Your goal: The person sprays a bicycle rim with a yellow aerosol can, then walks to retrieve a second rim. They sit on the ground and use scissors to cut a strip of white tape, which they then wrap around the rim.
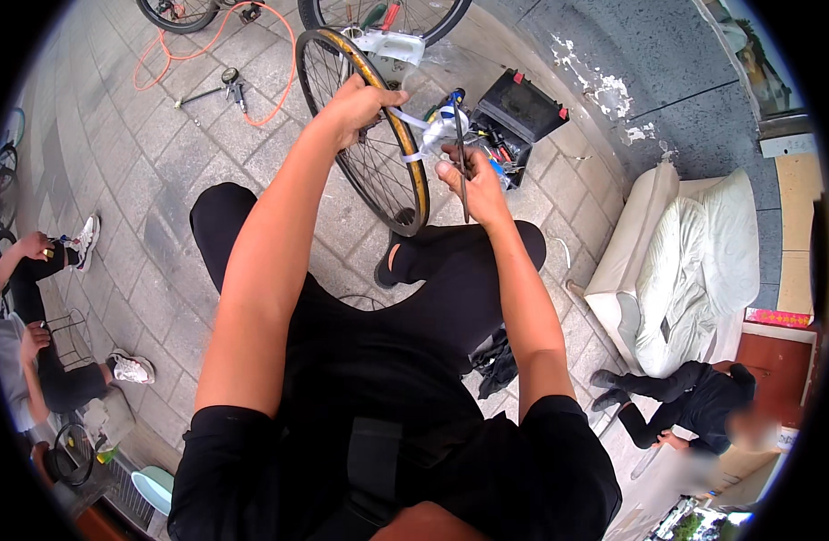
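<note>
A spoked bicycle wheel (pixel 378 176) with a tan and black rim stands tilted in front of me. My left hand (pixel 353 110) is closed around its upper right side, thumb across the rim. A white strip (pixel 409 118) runs from near that thumb to a white, crumpled-looking bundle (pixel 435 135) beside the wheel. Another white band (pixel 414 158) crosses the rim lower down. My right hand (pixel 475 180), just right of the wheel, grips a long, thin dark tool (pixel 462 144) held nearly upright; its exact kind cannot be made out.
An open black toolbox (pixel 523 106) with assorted tools lies beyond my right hand. An orange air hose (pixel 293 77) with a gauge (pixel 230 77) is at far left. A covered sofa (pixel 672 270) stands right. One person sits at left, another at lower right.
</note>
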Demonstrator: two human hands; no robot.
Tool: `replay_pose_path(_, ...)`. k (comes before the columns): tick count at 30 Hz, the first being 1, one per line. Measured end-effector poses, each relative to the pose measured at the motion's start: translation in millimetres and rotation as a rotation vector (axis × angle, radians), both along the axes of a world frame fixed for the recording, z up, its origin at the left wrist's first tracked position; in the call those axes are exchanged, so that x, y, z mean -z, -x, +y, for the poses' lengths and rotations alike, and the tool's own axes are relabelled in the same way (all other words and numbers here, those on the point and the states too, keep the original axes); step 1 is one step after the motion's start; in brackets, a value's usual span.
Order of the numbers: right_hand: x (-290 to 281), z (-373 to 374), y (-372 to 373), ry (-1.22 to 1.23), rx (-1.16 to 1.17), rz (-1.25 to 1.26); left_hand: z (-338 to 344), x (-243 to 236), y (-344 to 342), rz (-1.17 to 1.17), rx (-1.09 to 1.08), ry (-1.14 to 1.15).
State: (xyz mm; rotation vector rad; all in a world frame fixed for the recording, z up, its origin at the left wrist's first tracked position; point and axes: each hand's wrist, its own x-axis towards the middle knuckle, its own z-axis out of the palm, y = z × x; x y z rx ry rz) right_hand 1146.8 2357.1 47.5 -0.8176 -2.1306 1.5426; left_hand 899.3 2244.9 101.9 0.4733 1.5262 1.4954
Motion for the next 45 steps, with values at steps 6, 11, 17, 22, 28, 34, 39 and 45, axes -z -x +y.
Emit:
replay_pose_path(6, -12.9, -2.8, 53.5, 0.617, 0.085, 0.449, -11.2, -10.3, -10.6, 0.006, -0.014, 0.043)
replay_pose_path(11, 15.0, 46.2, 35.3, 0.546, 0.457, 0.64, -12.2, 0.3, -0.8, 0.06, -0.069, 0.072)
replay_pose_path(17, 9.3, 111.8, -24.4, 0.225, 0.664, 0.399, -51.7, 23.8, 37.5, 0.016, -0.195, 0.019)
replay_pose_path(22, -10.3, 118.3, -62.3, -0.165, 0.461, -0.064, -50.2, 13.9, 0.2, 0.082, -0.27, -0.053)
replay_pose_path(28, -36.5, 48.8, 29.9, -0.232, 0.13, 0.091, -97.0, 20.9, -62.0, 1.261, -0.363, -0.056)
replay_pose_path(34, -51.6, -49.4, 95.0, -0.392, -0.246, 0.242, -107.8, 20.6, -87.7, 1.053, -0.234, -0.193)
replay_pose_path(39, -43.5, -61.3, 75.9, -0.011, -0.085, 0.155, -95.0, 51.6, -49.6, 0.406, -0.431, -0.643)
replay_pose_path(45, 44.9, -113.0, 65.9, -0.074, -0.281, 0.224, -95.6, 30.7, -52.0, -0.177, -0.517, -0.736)
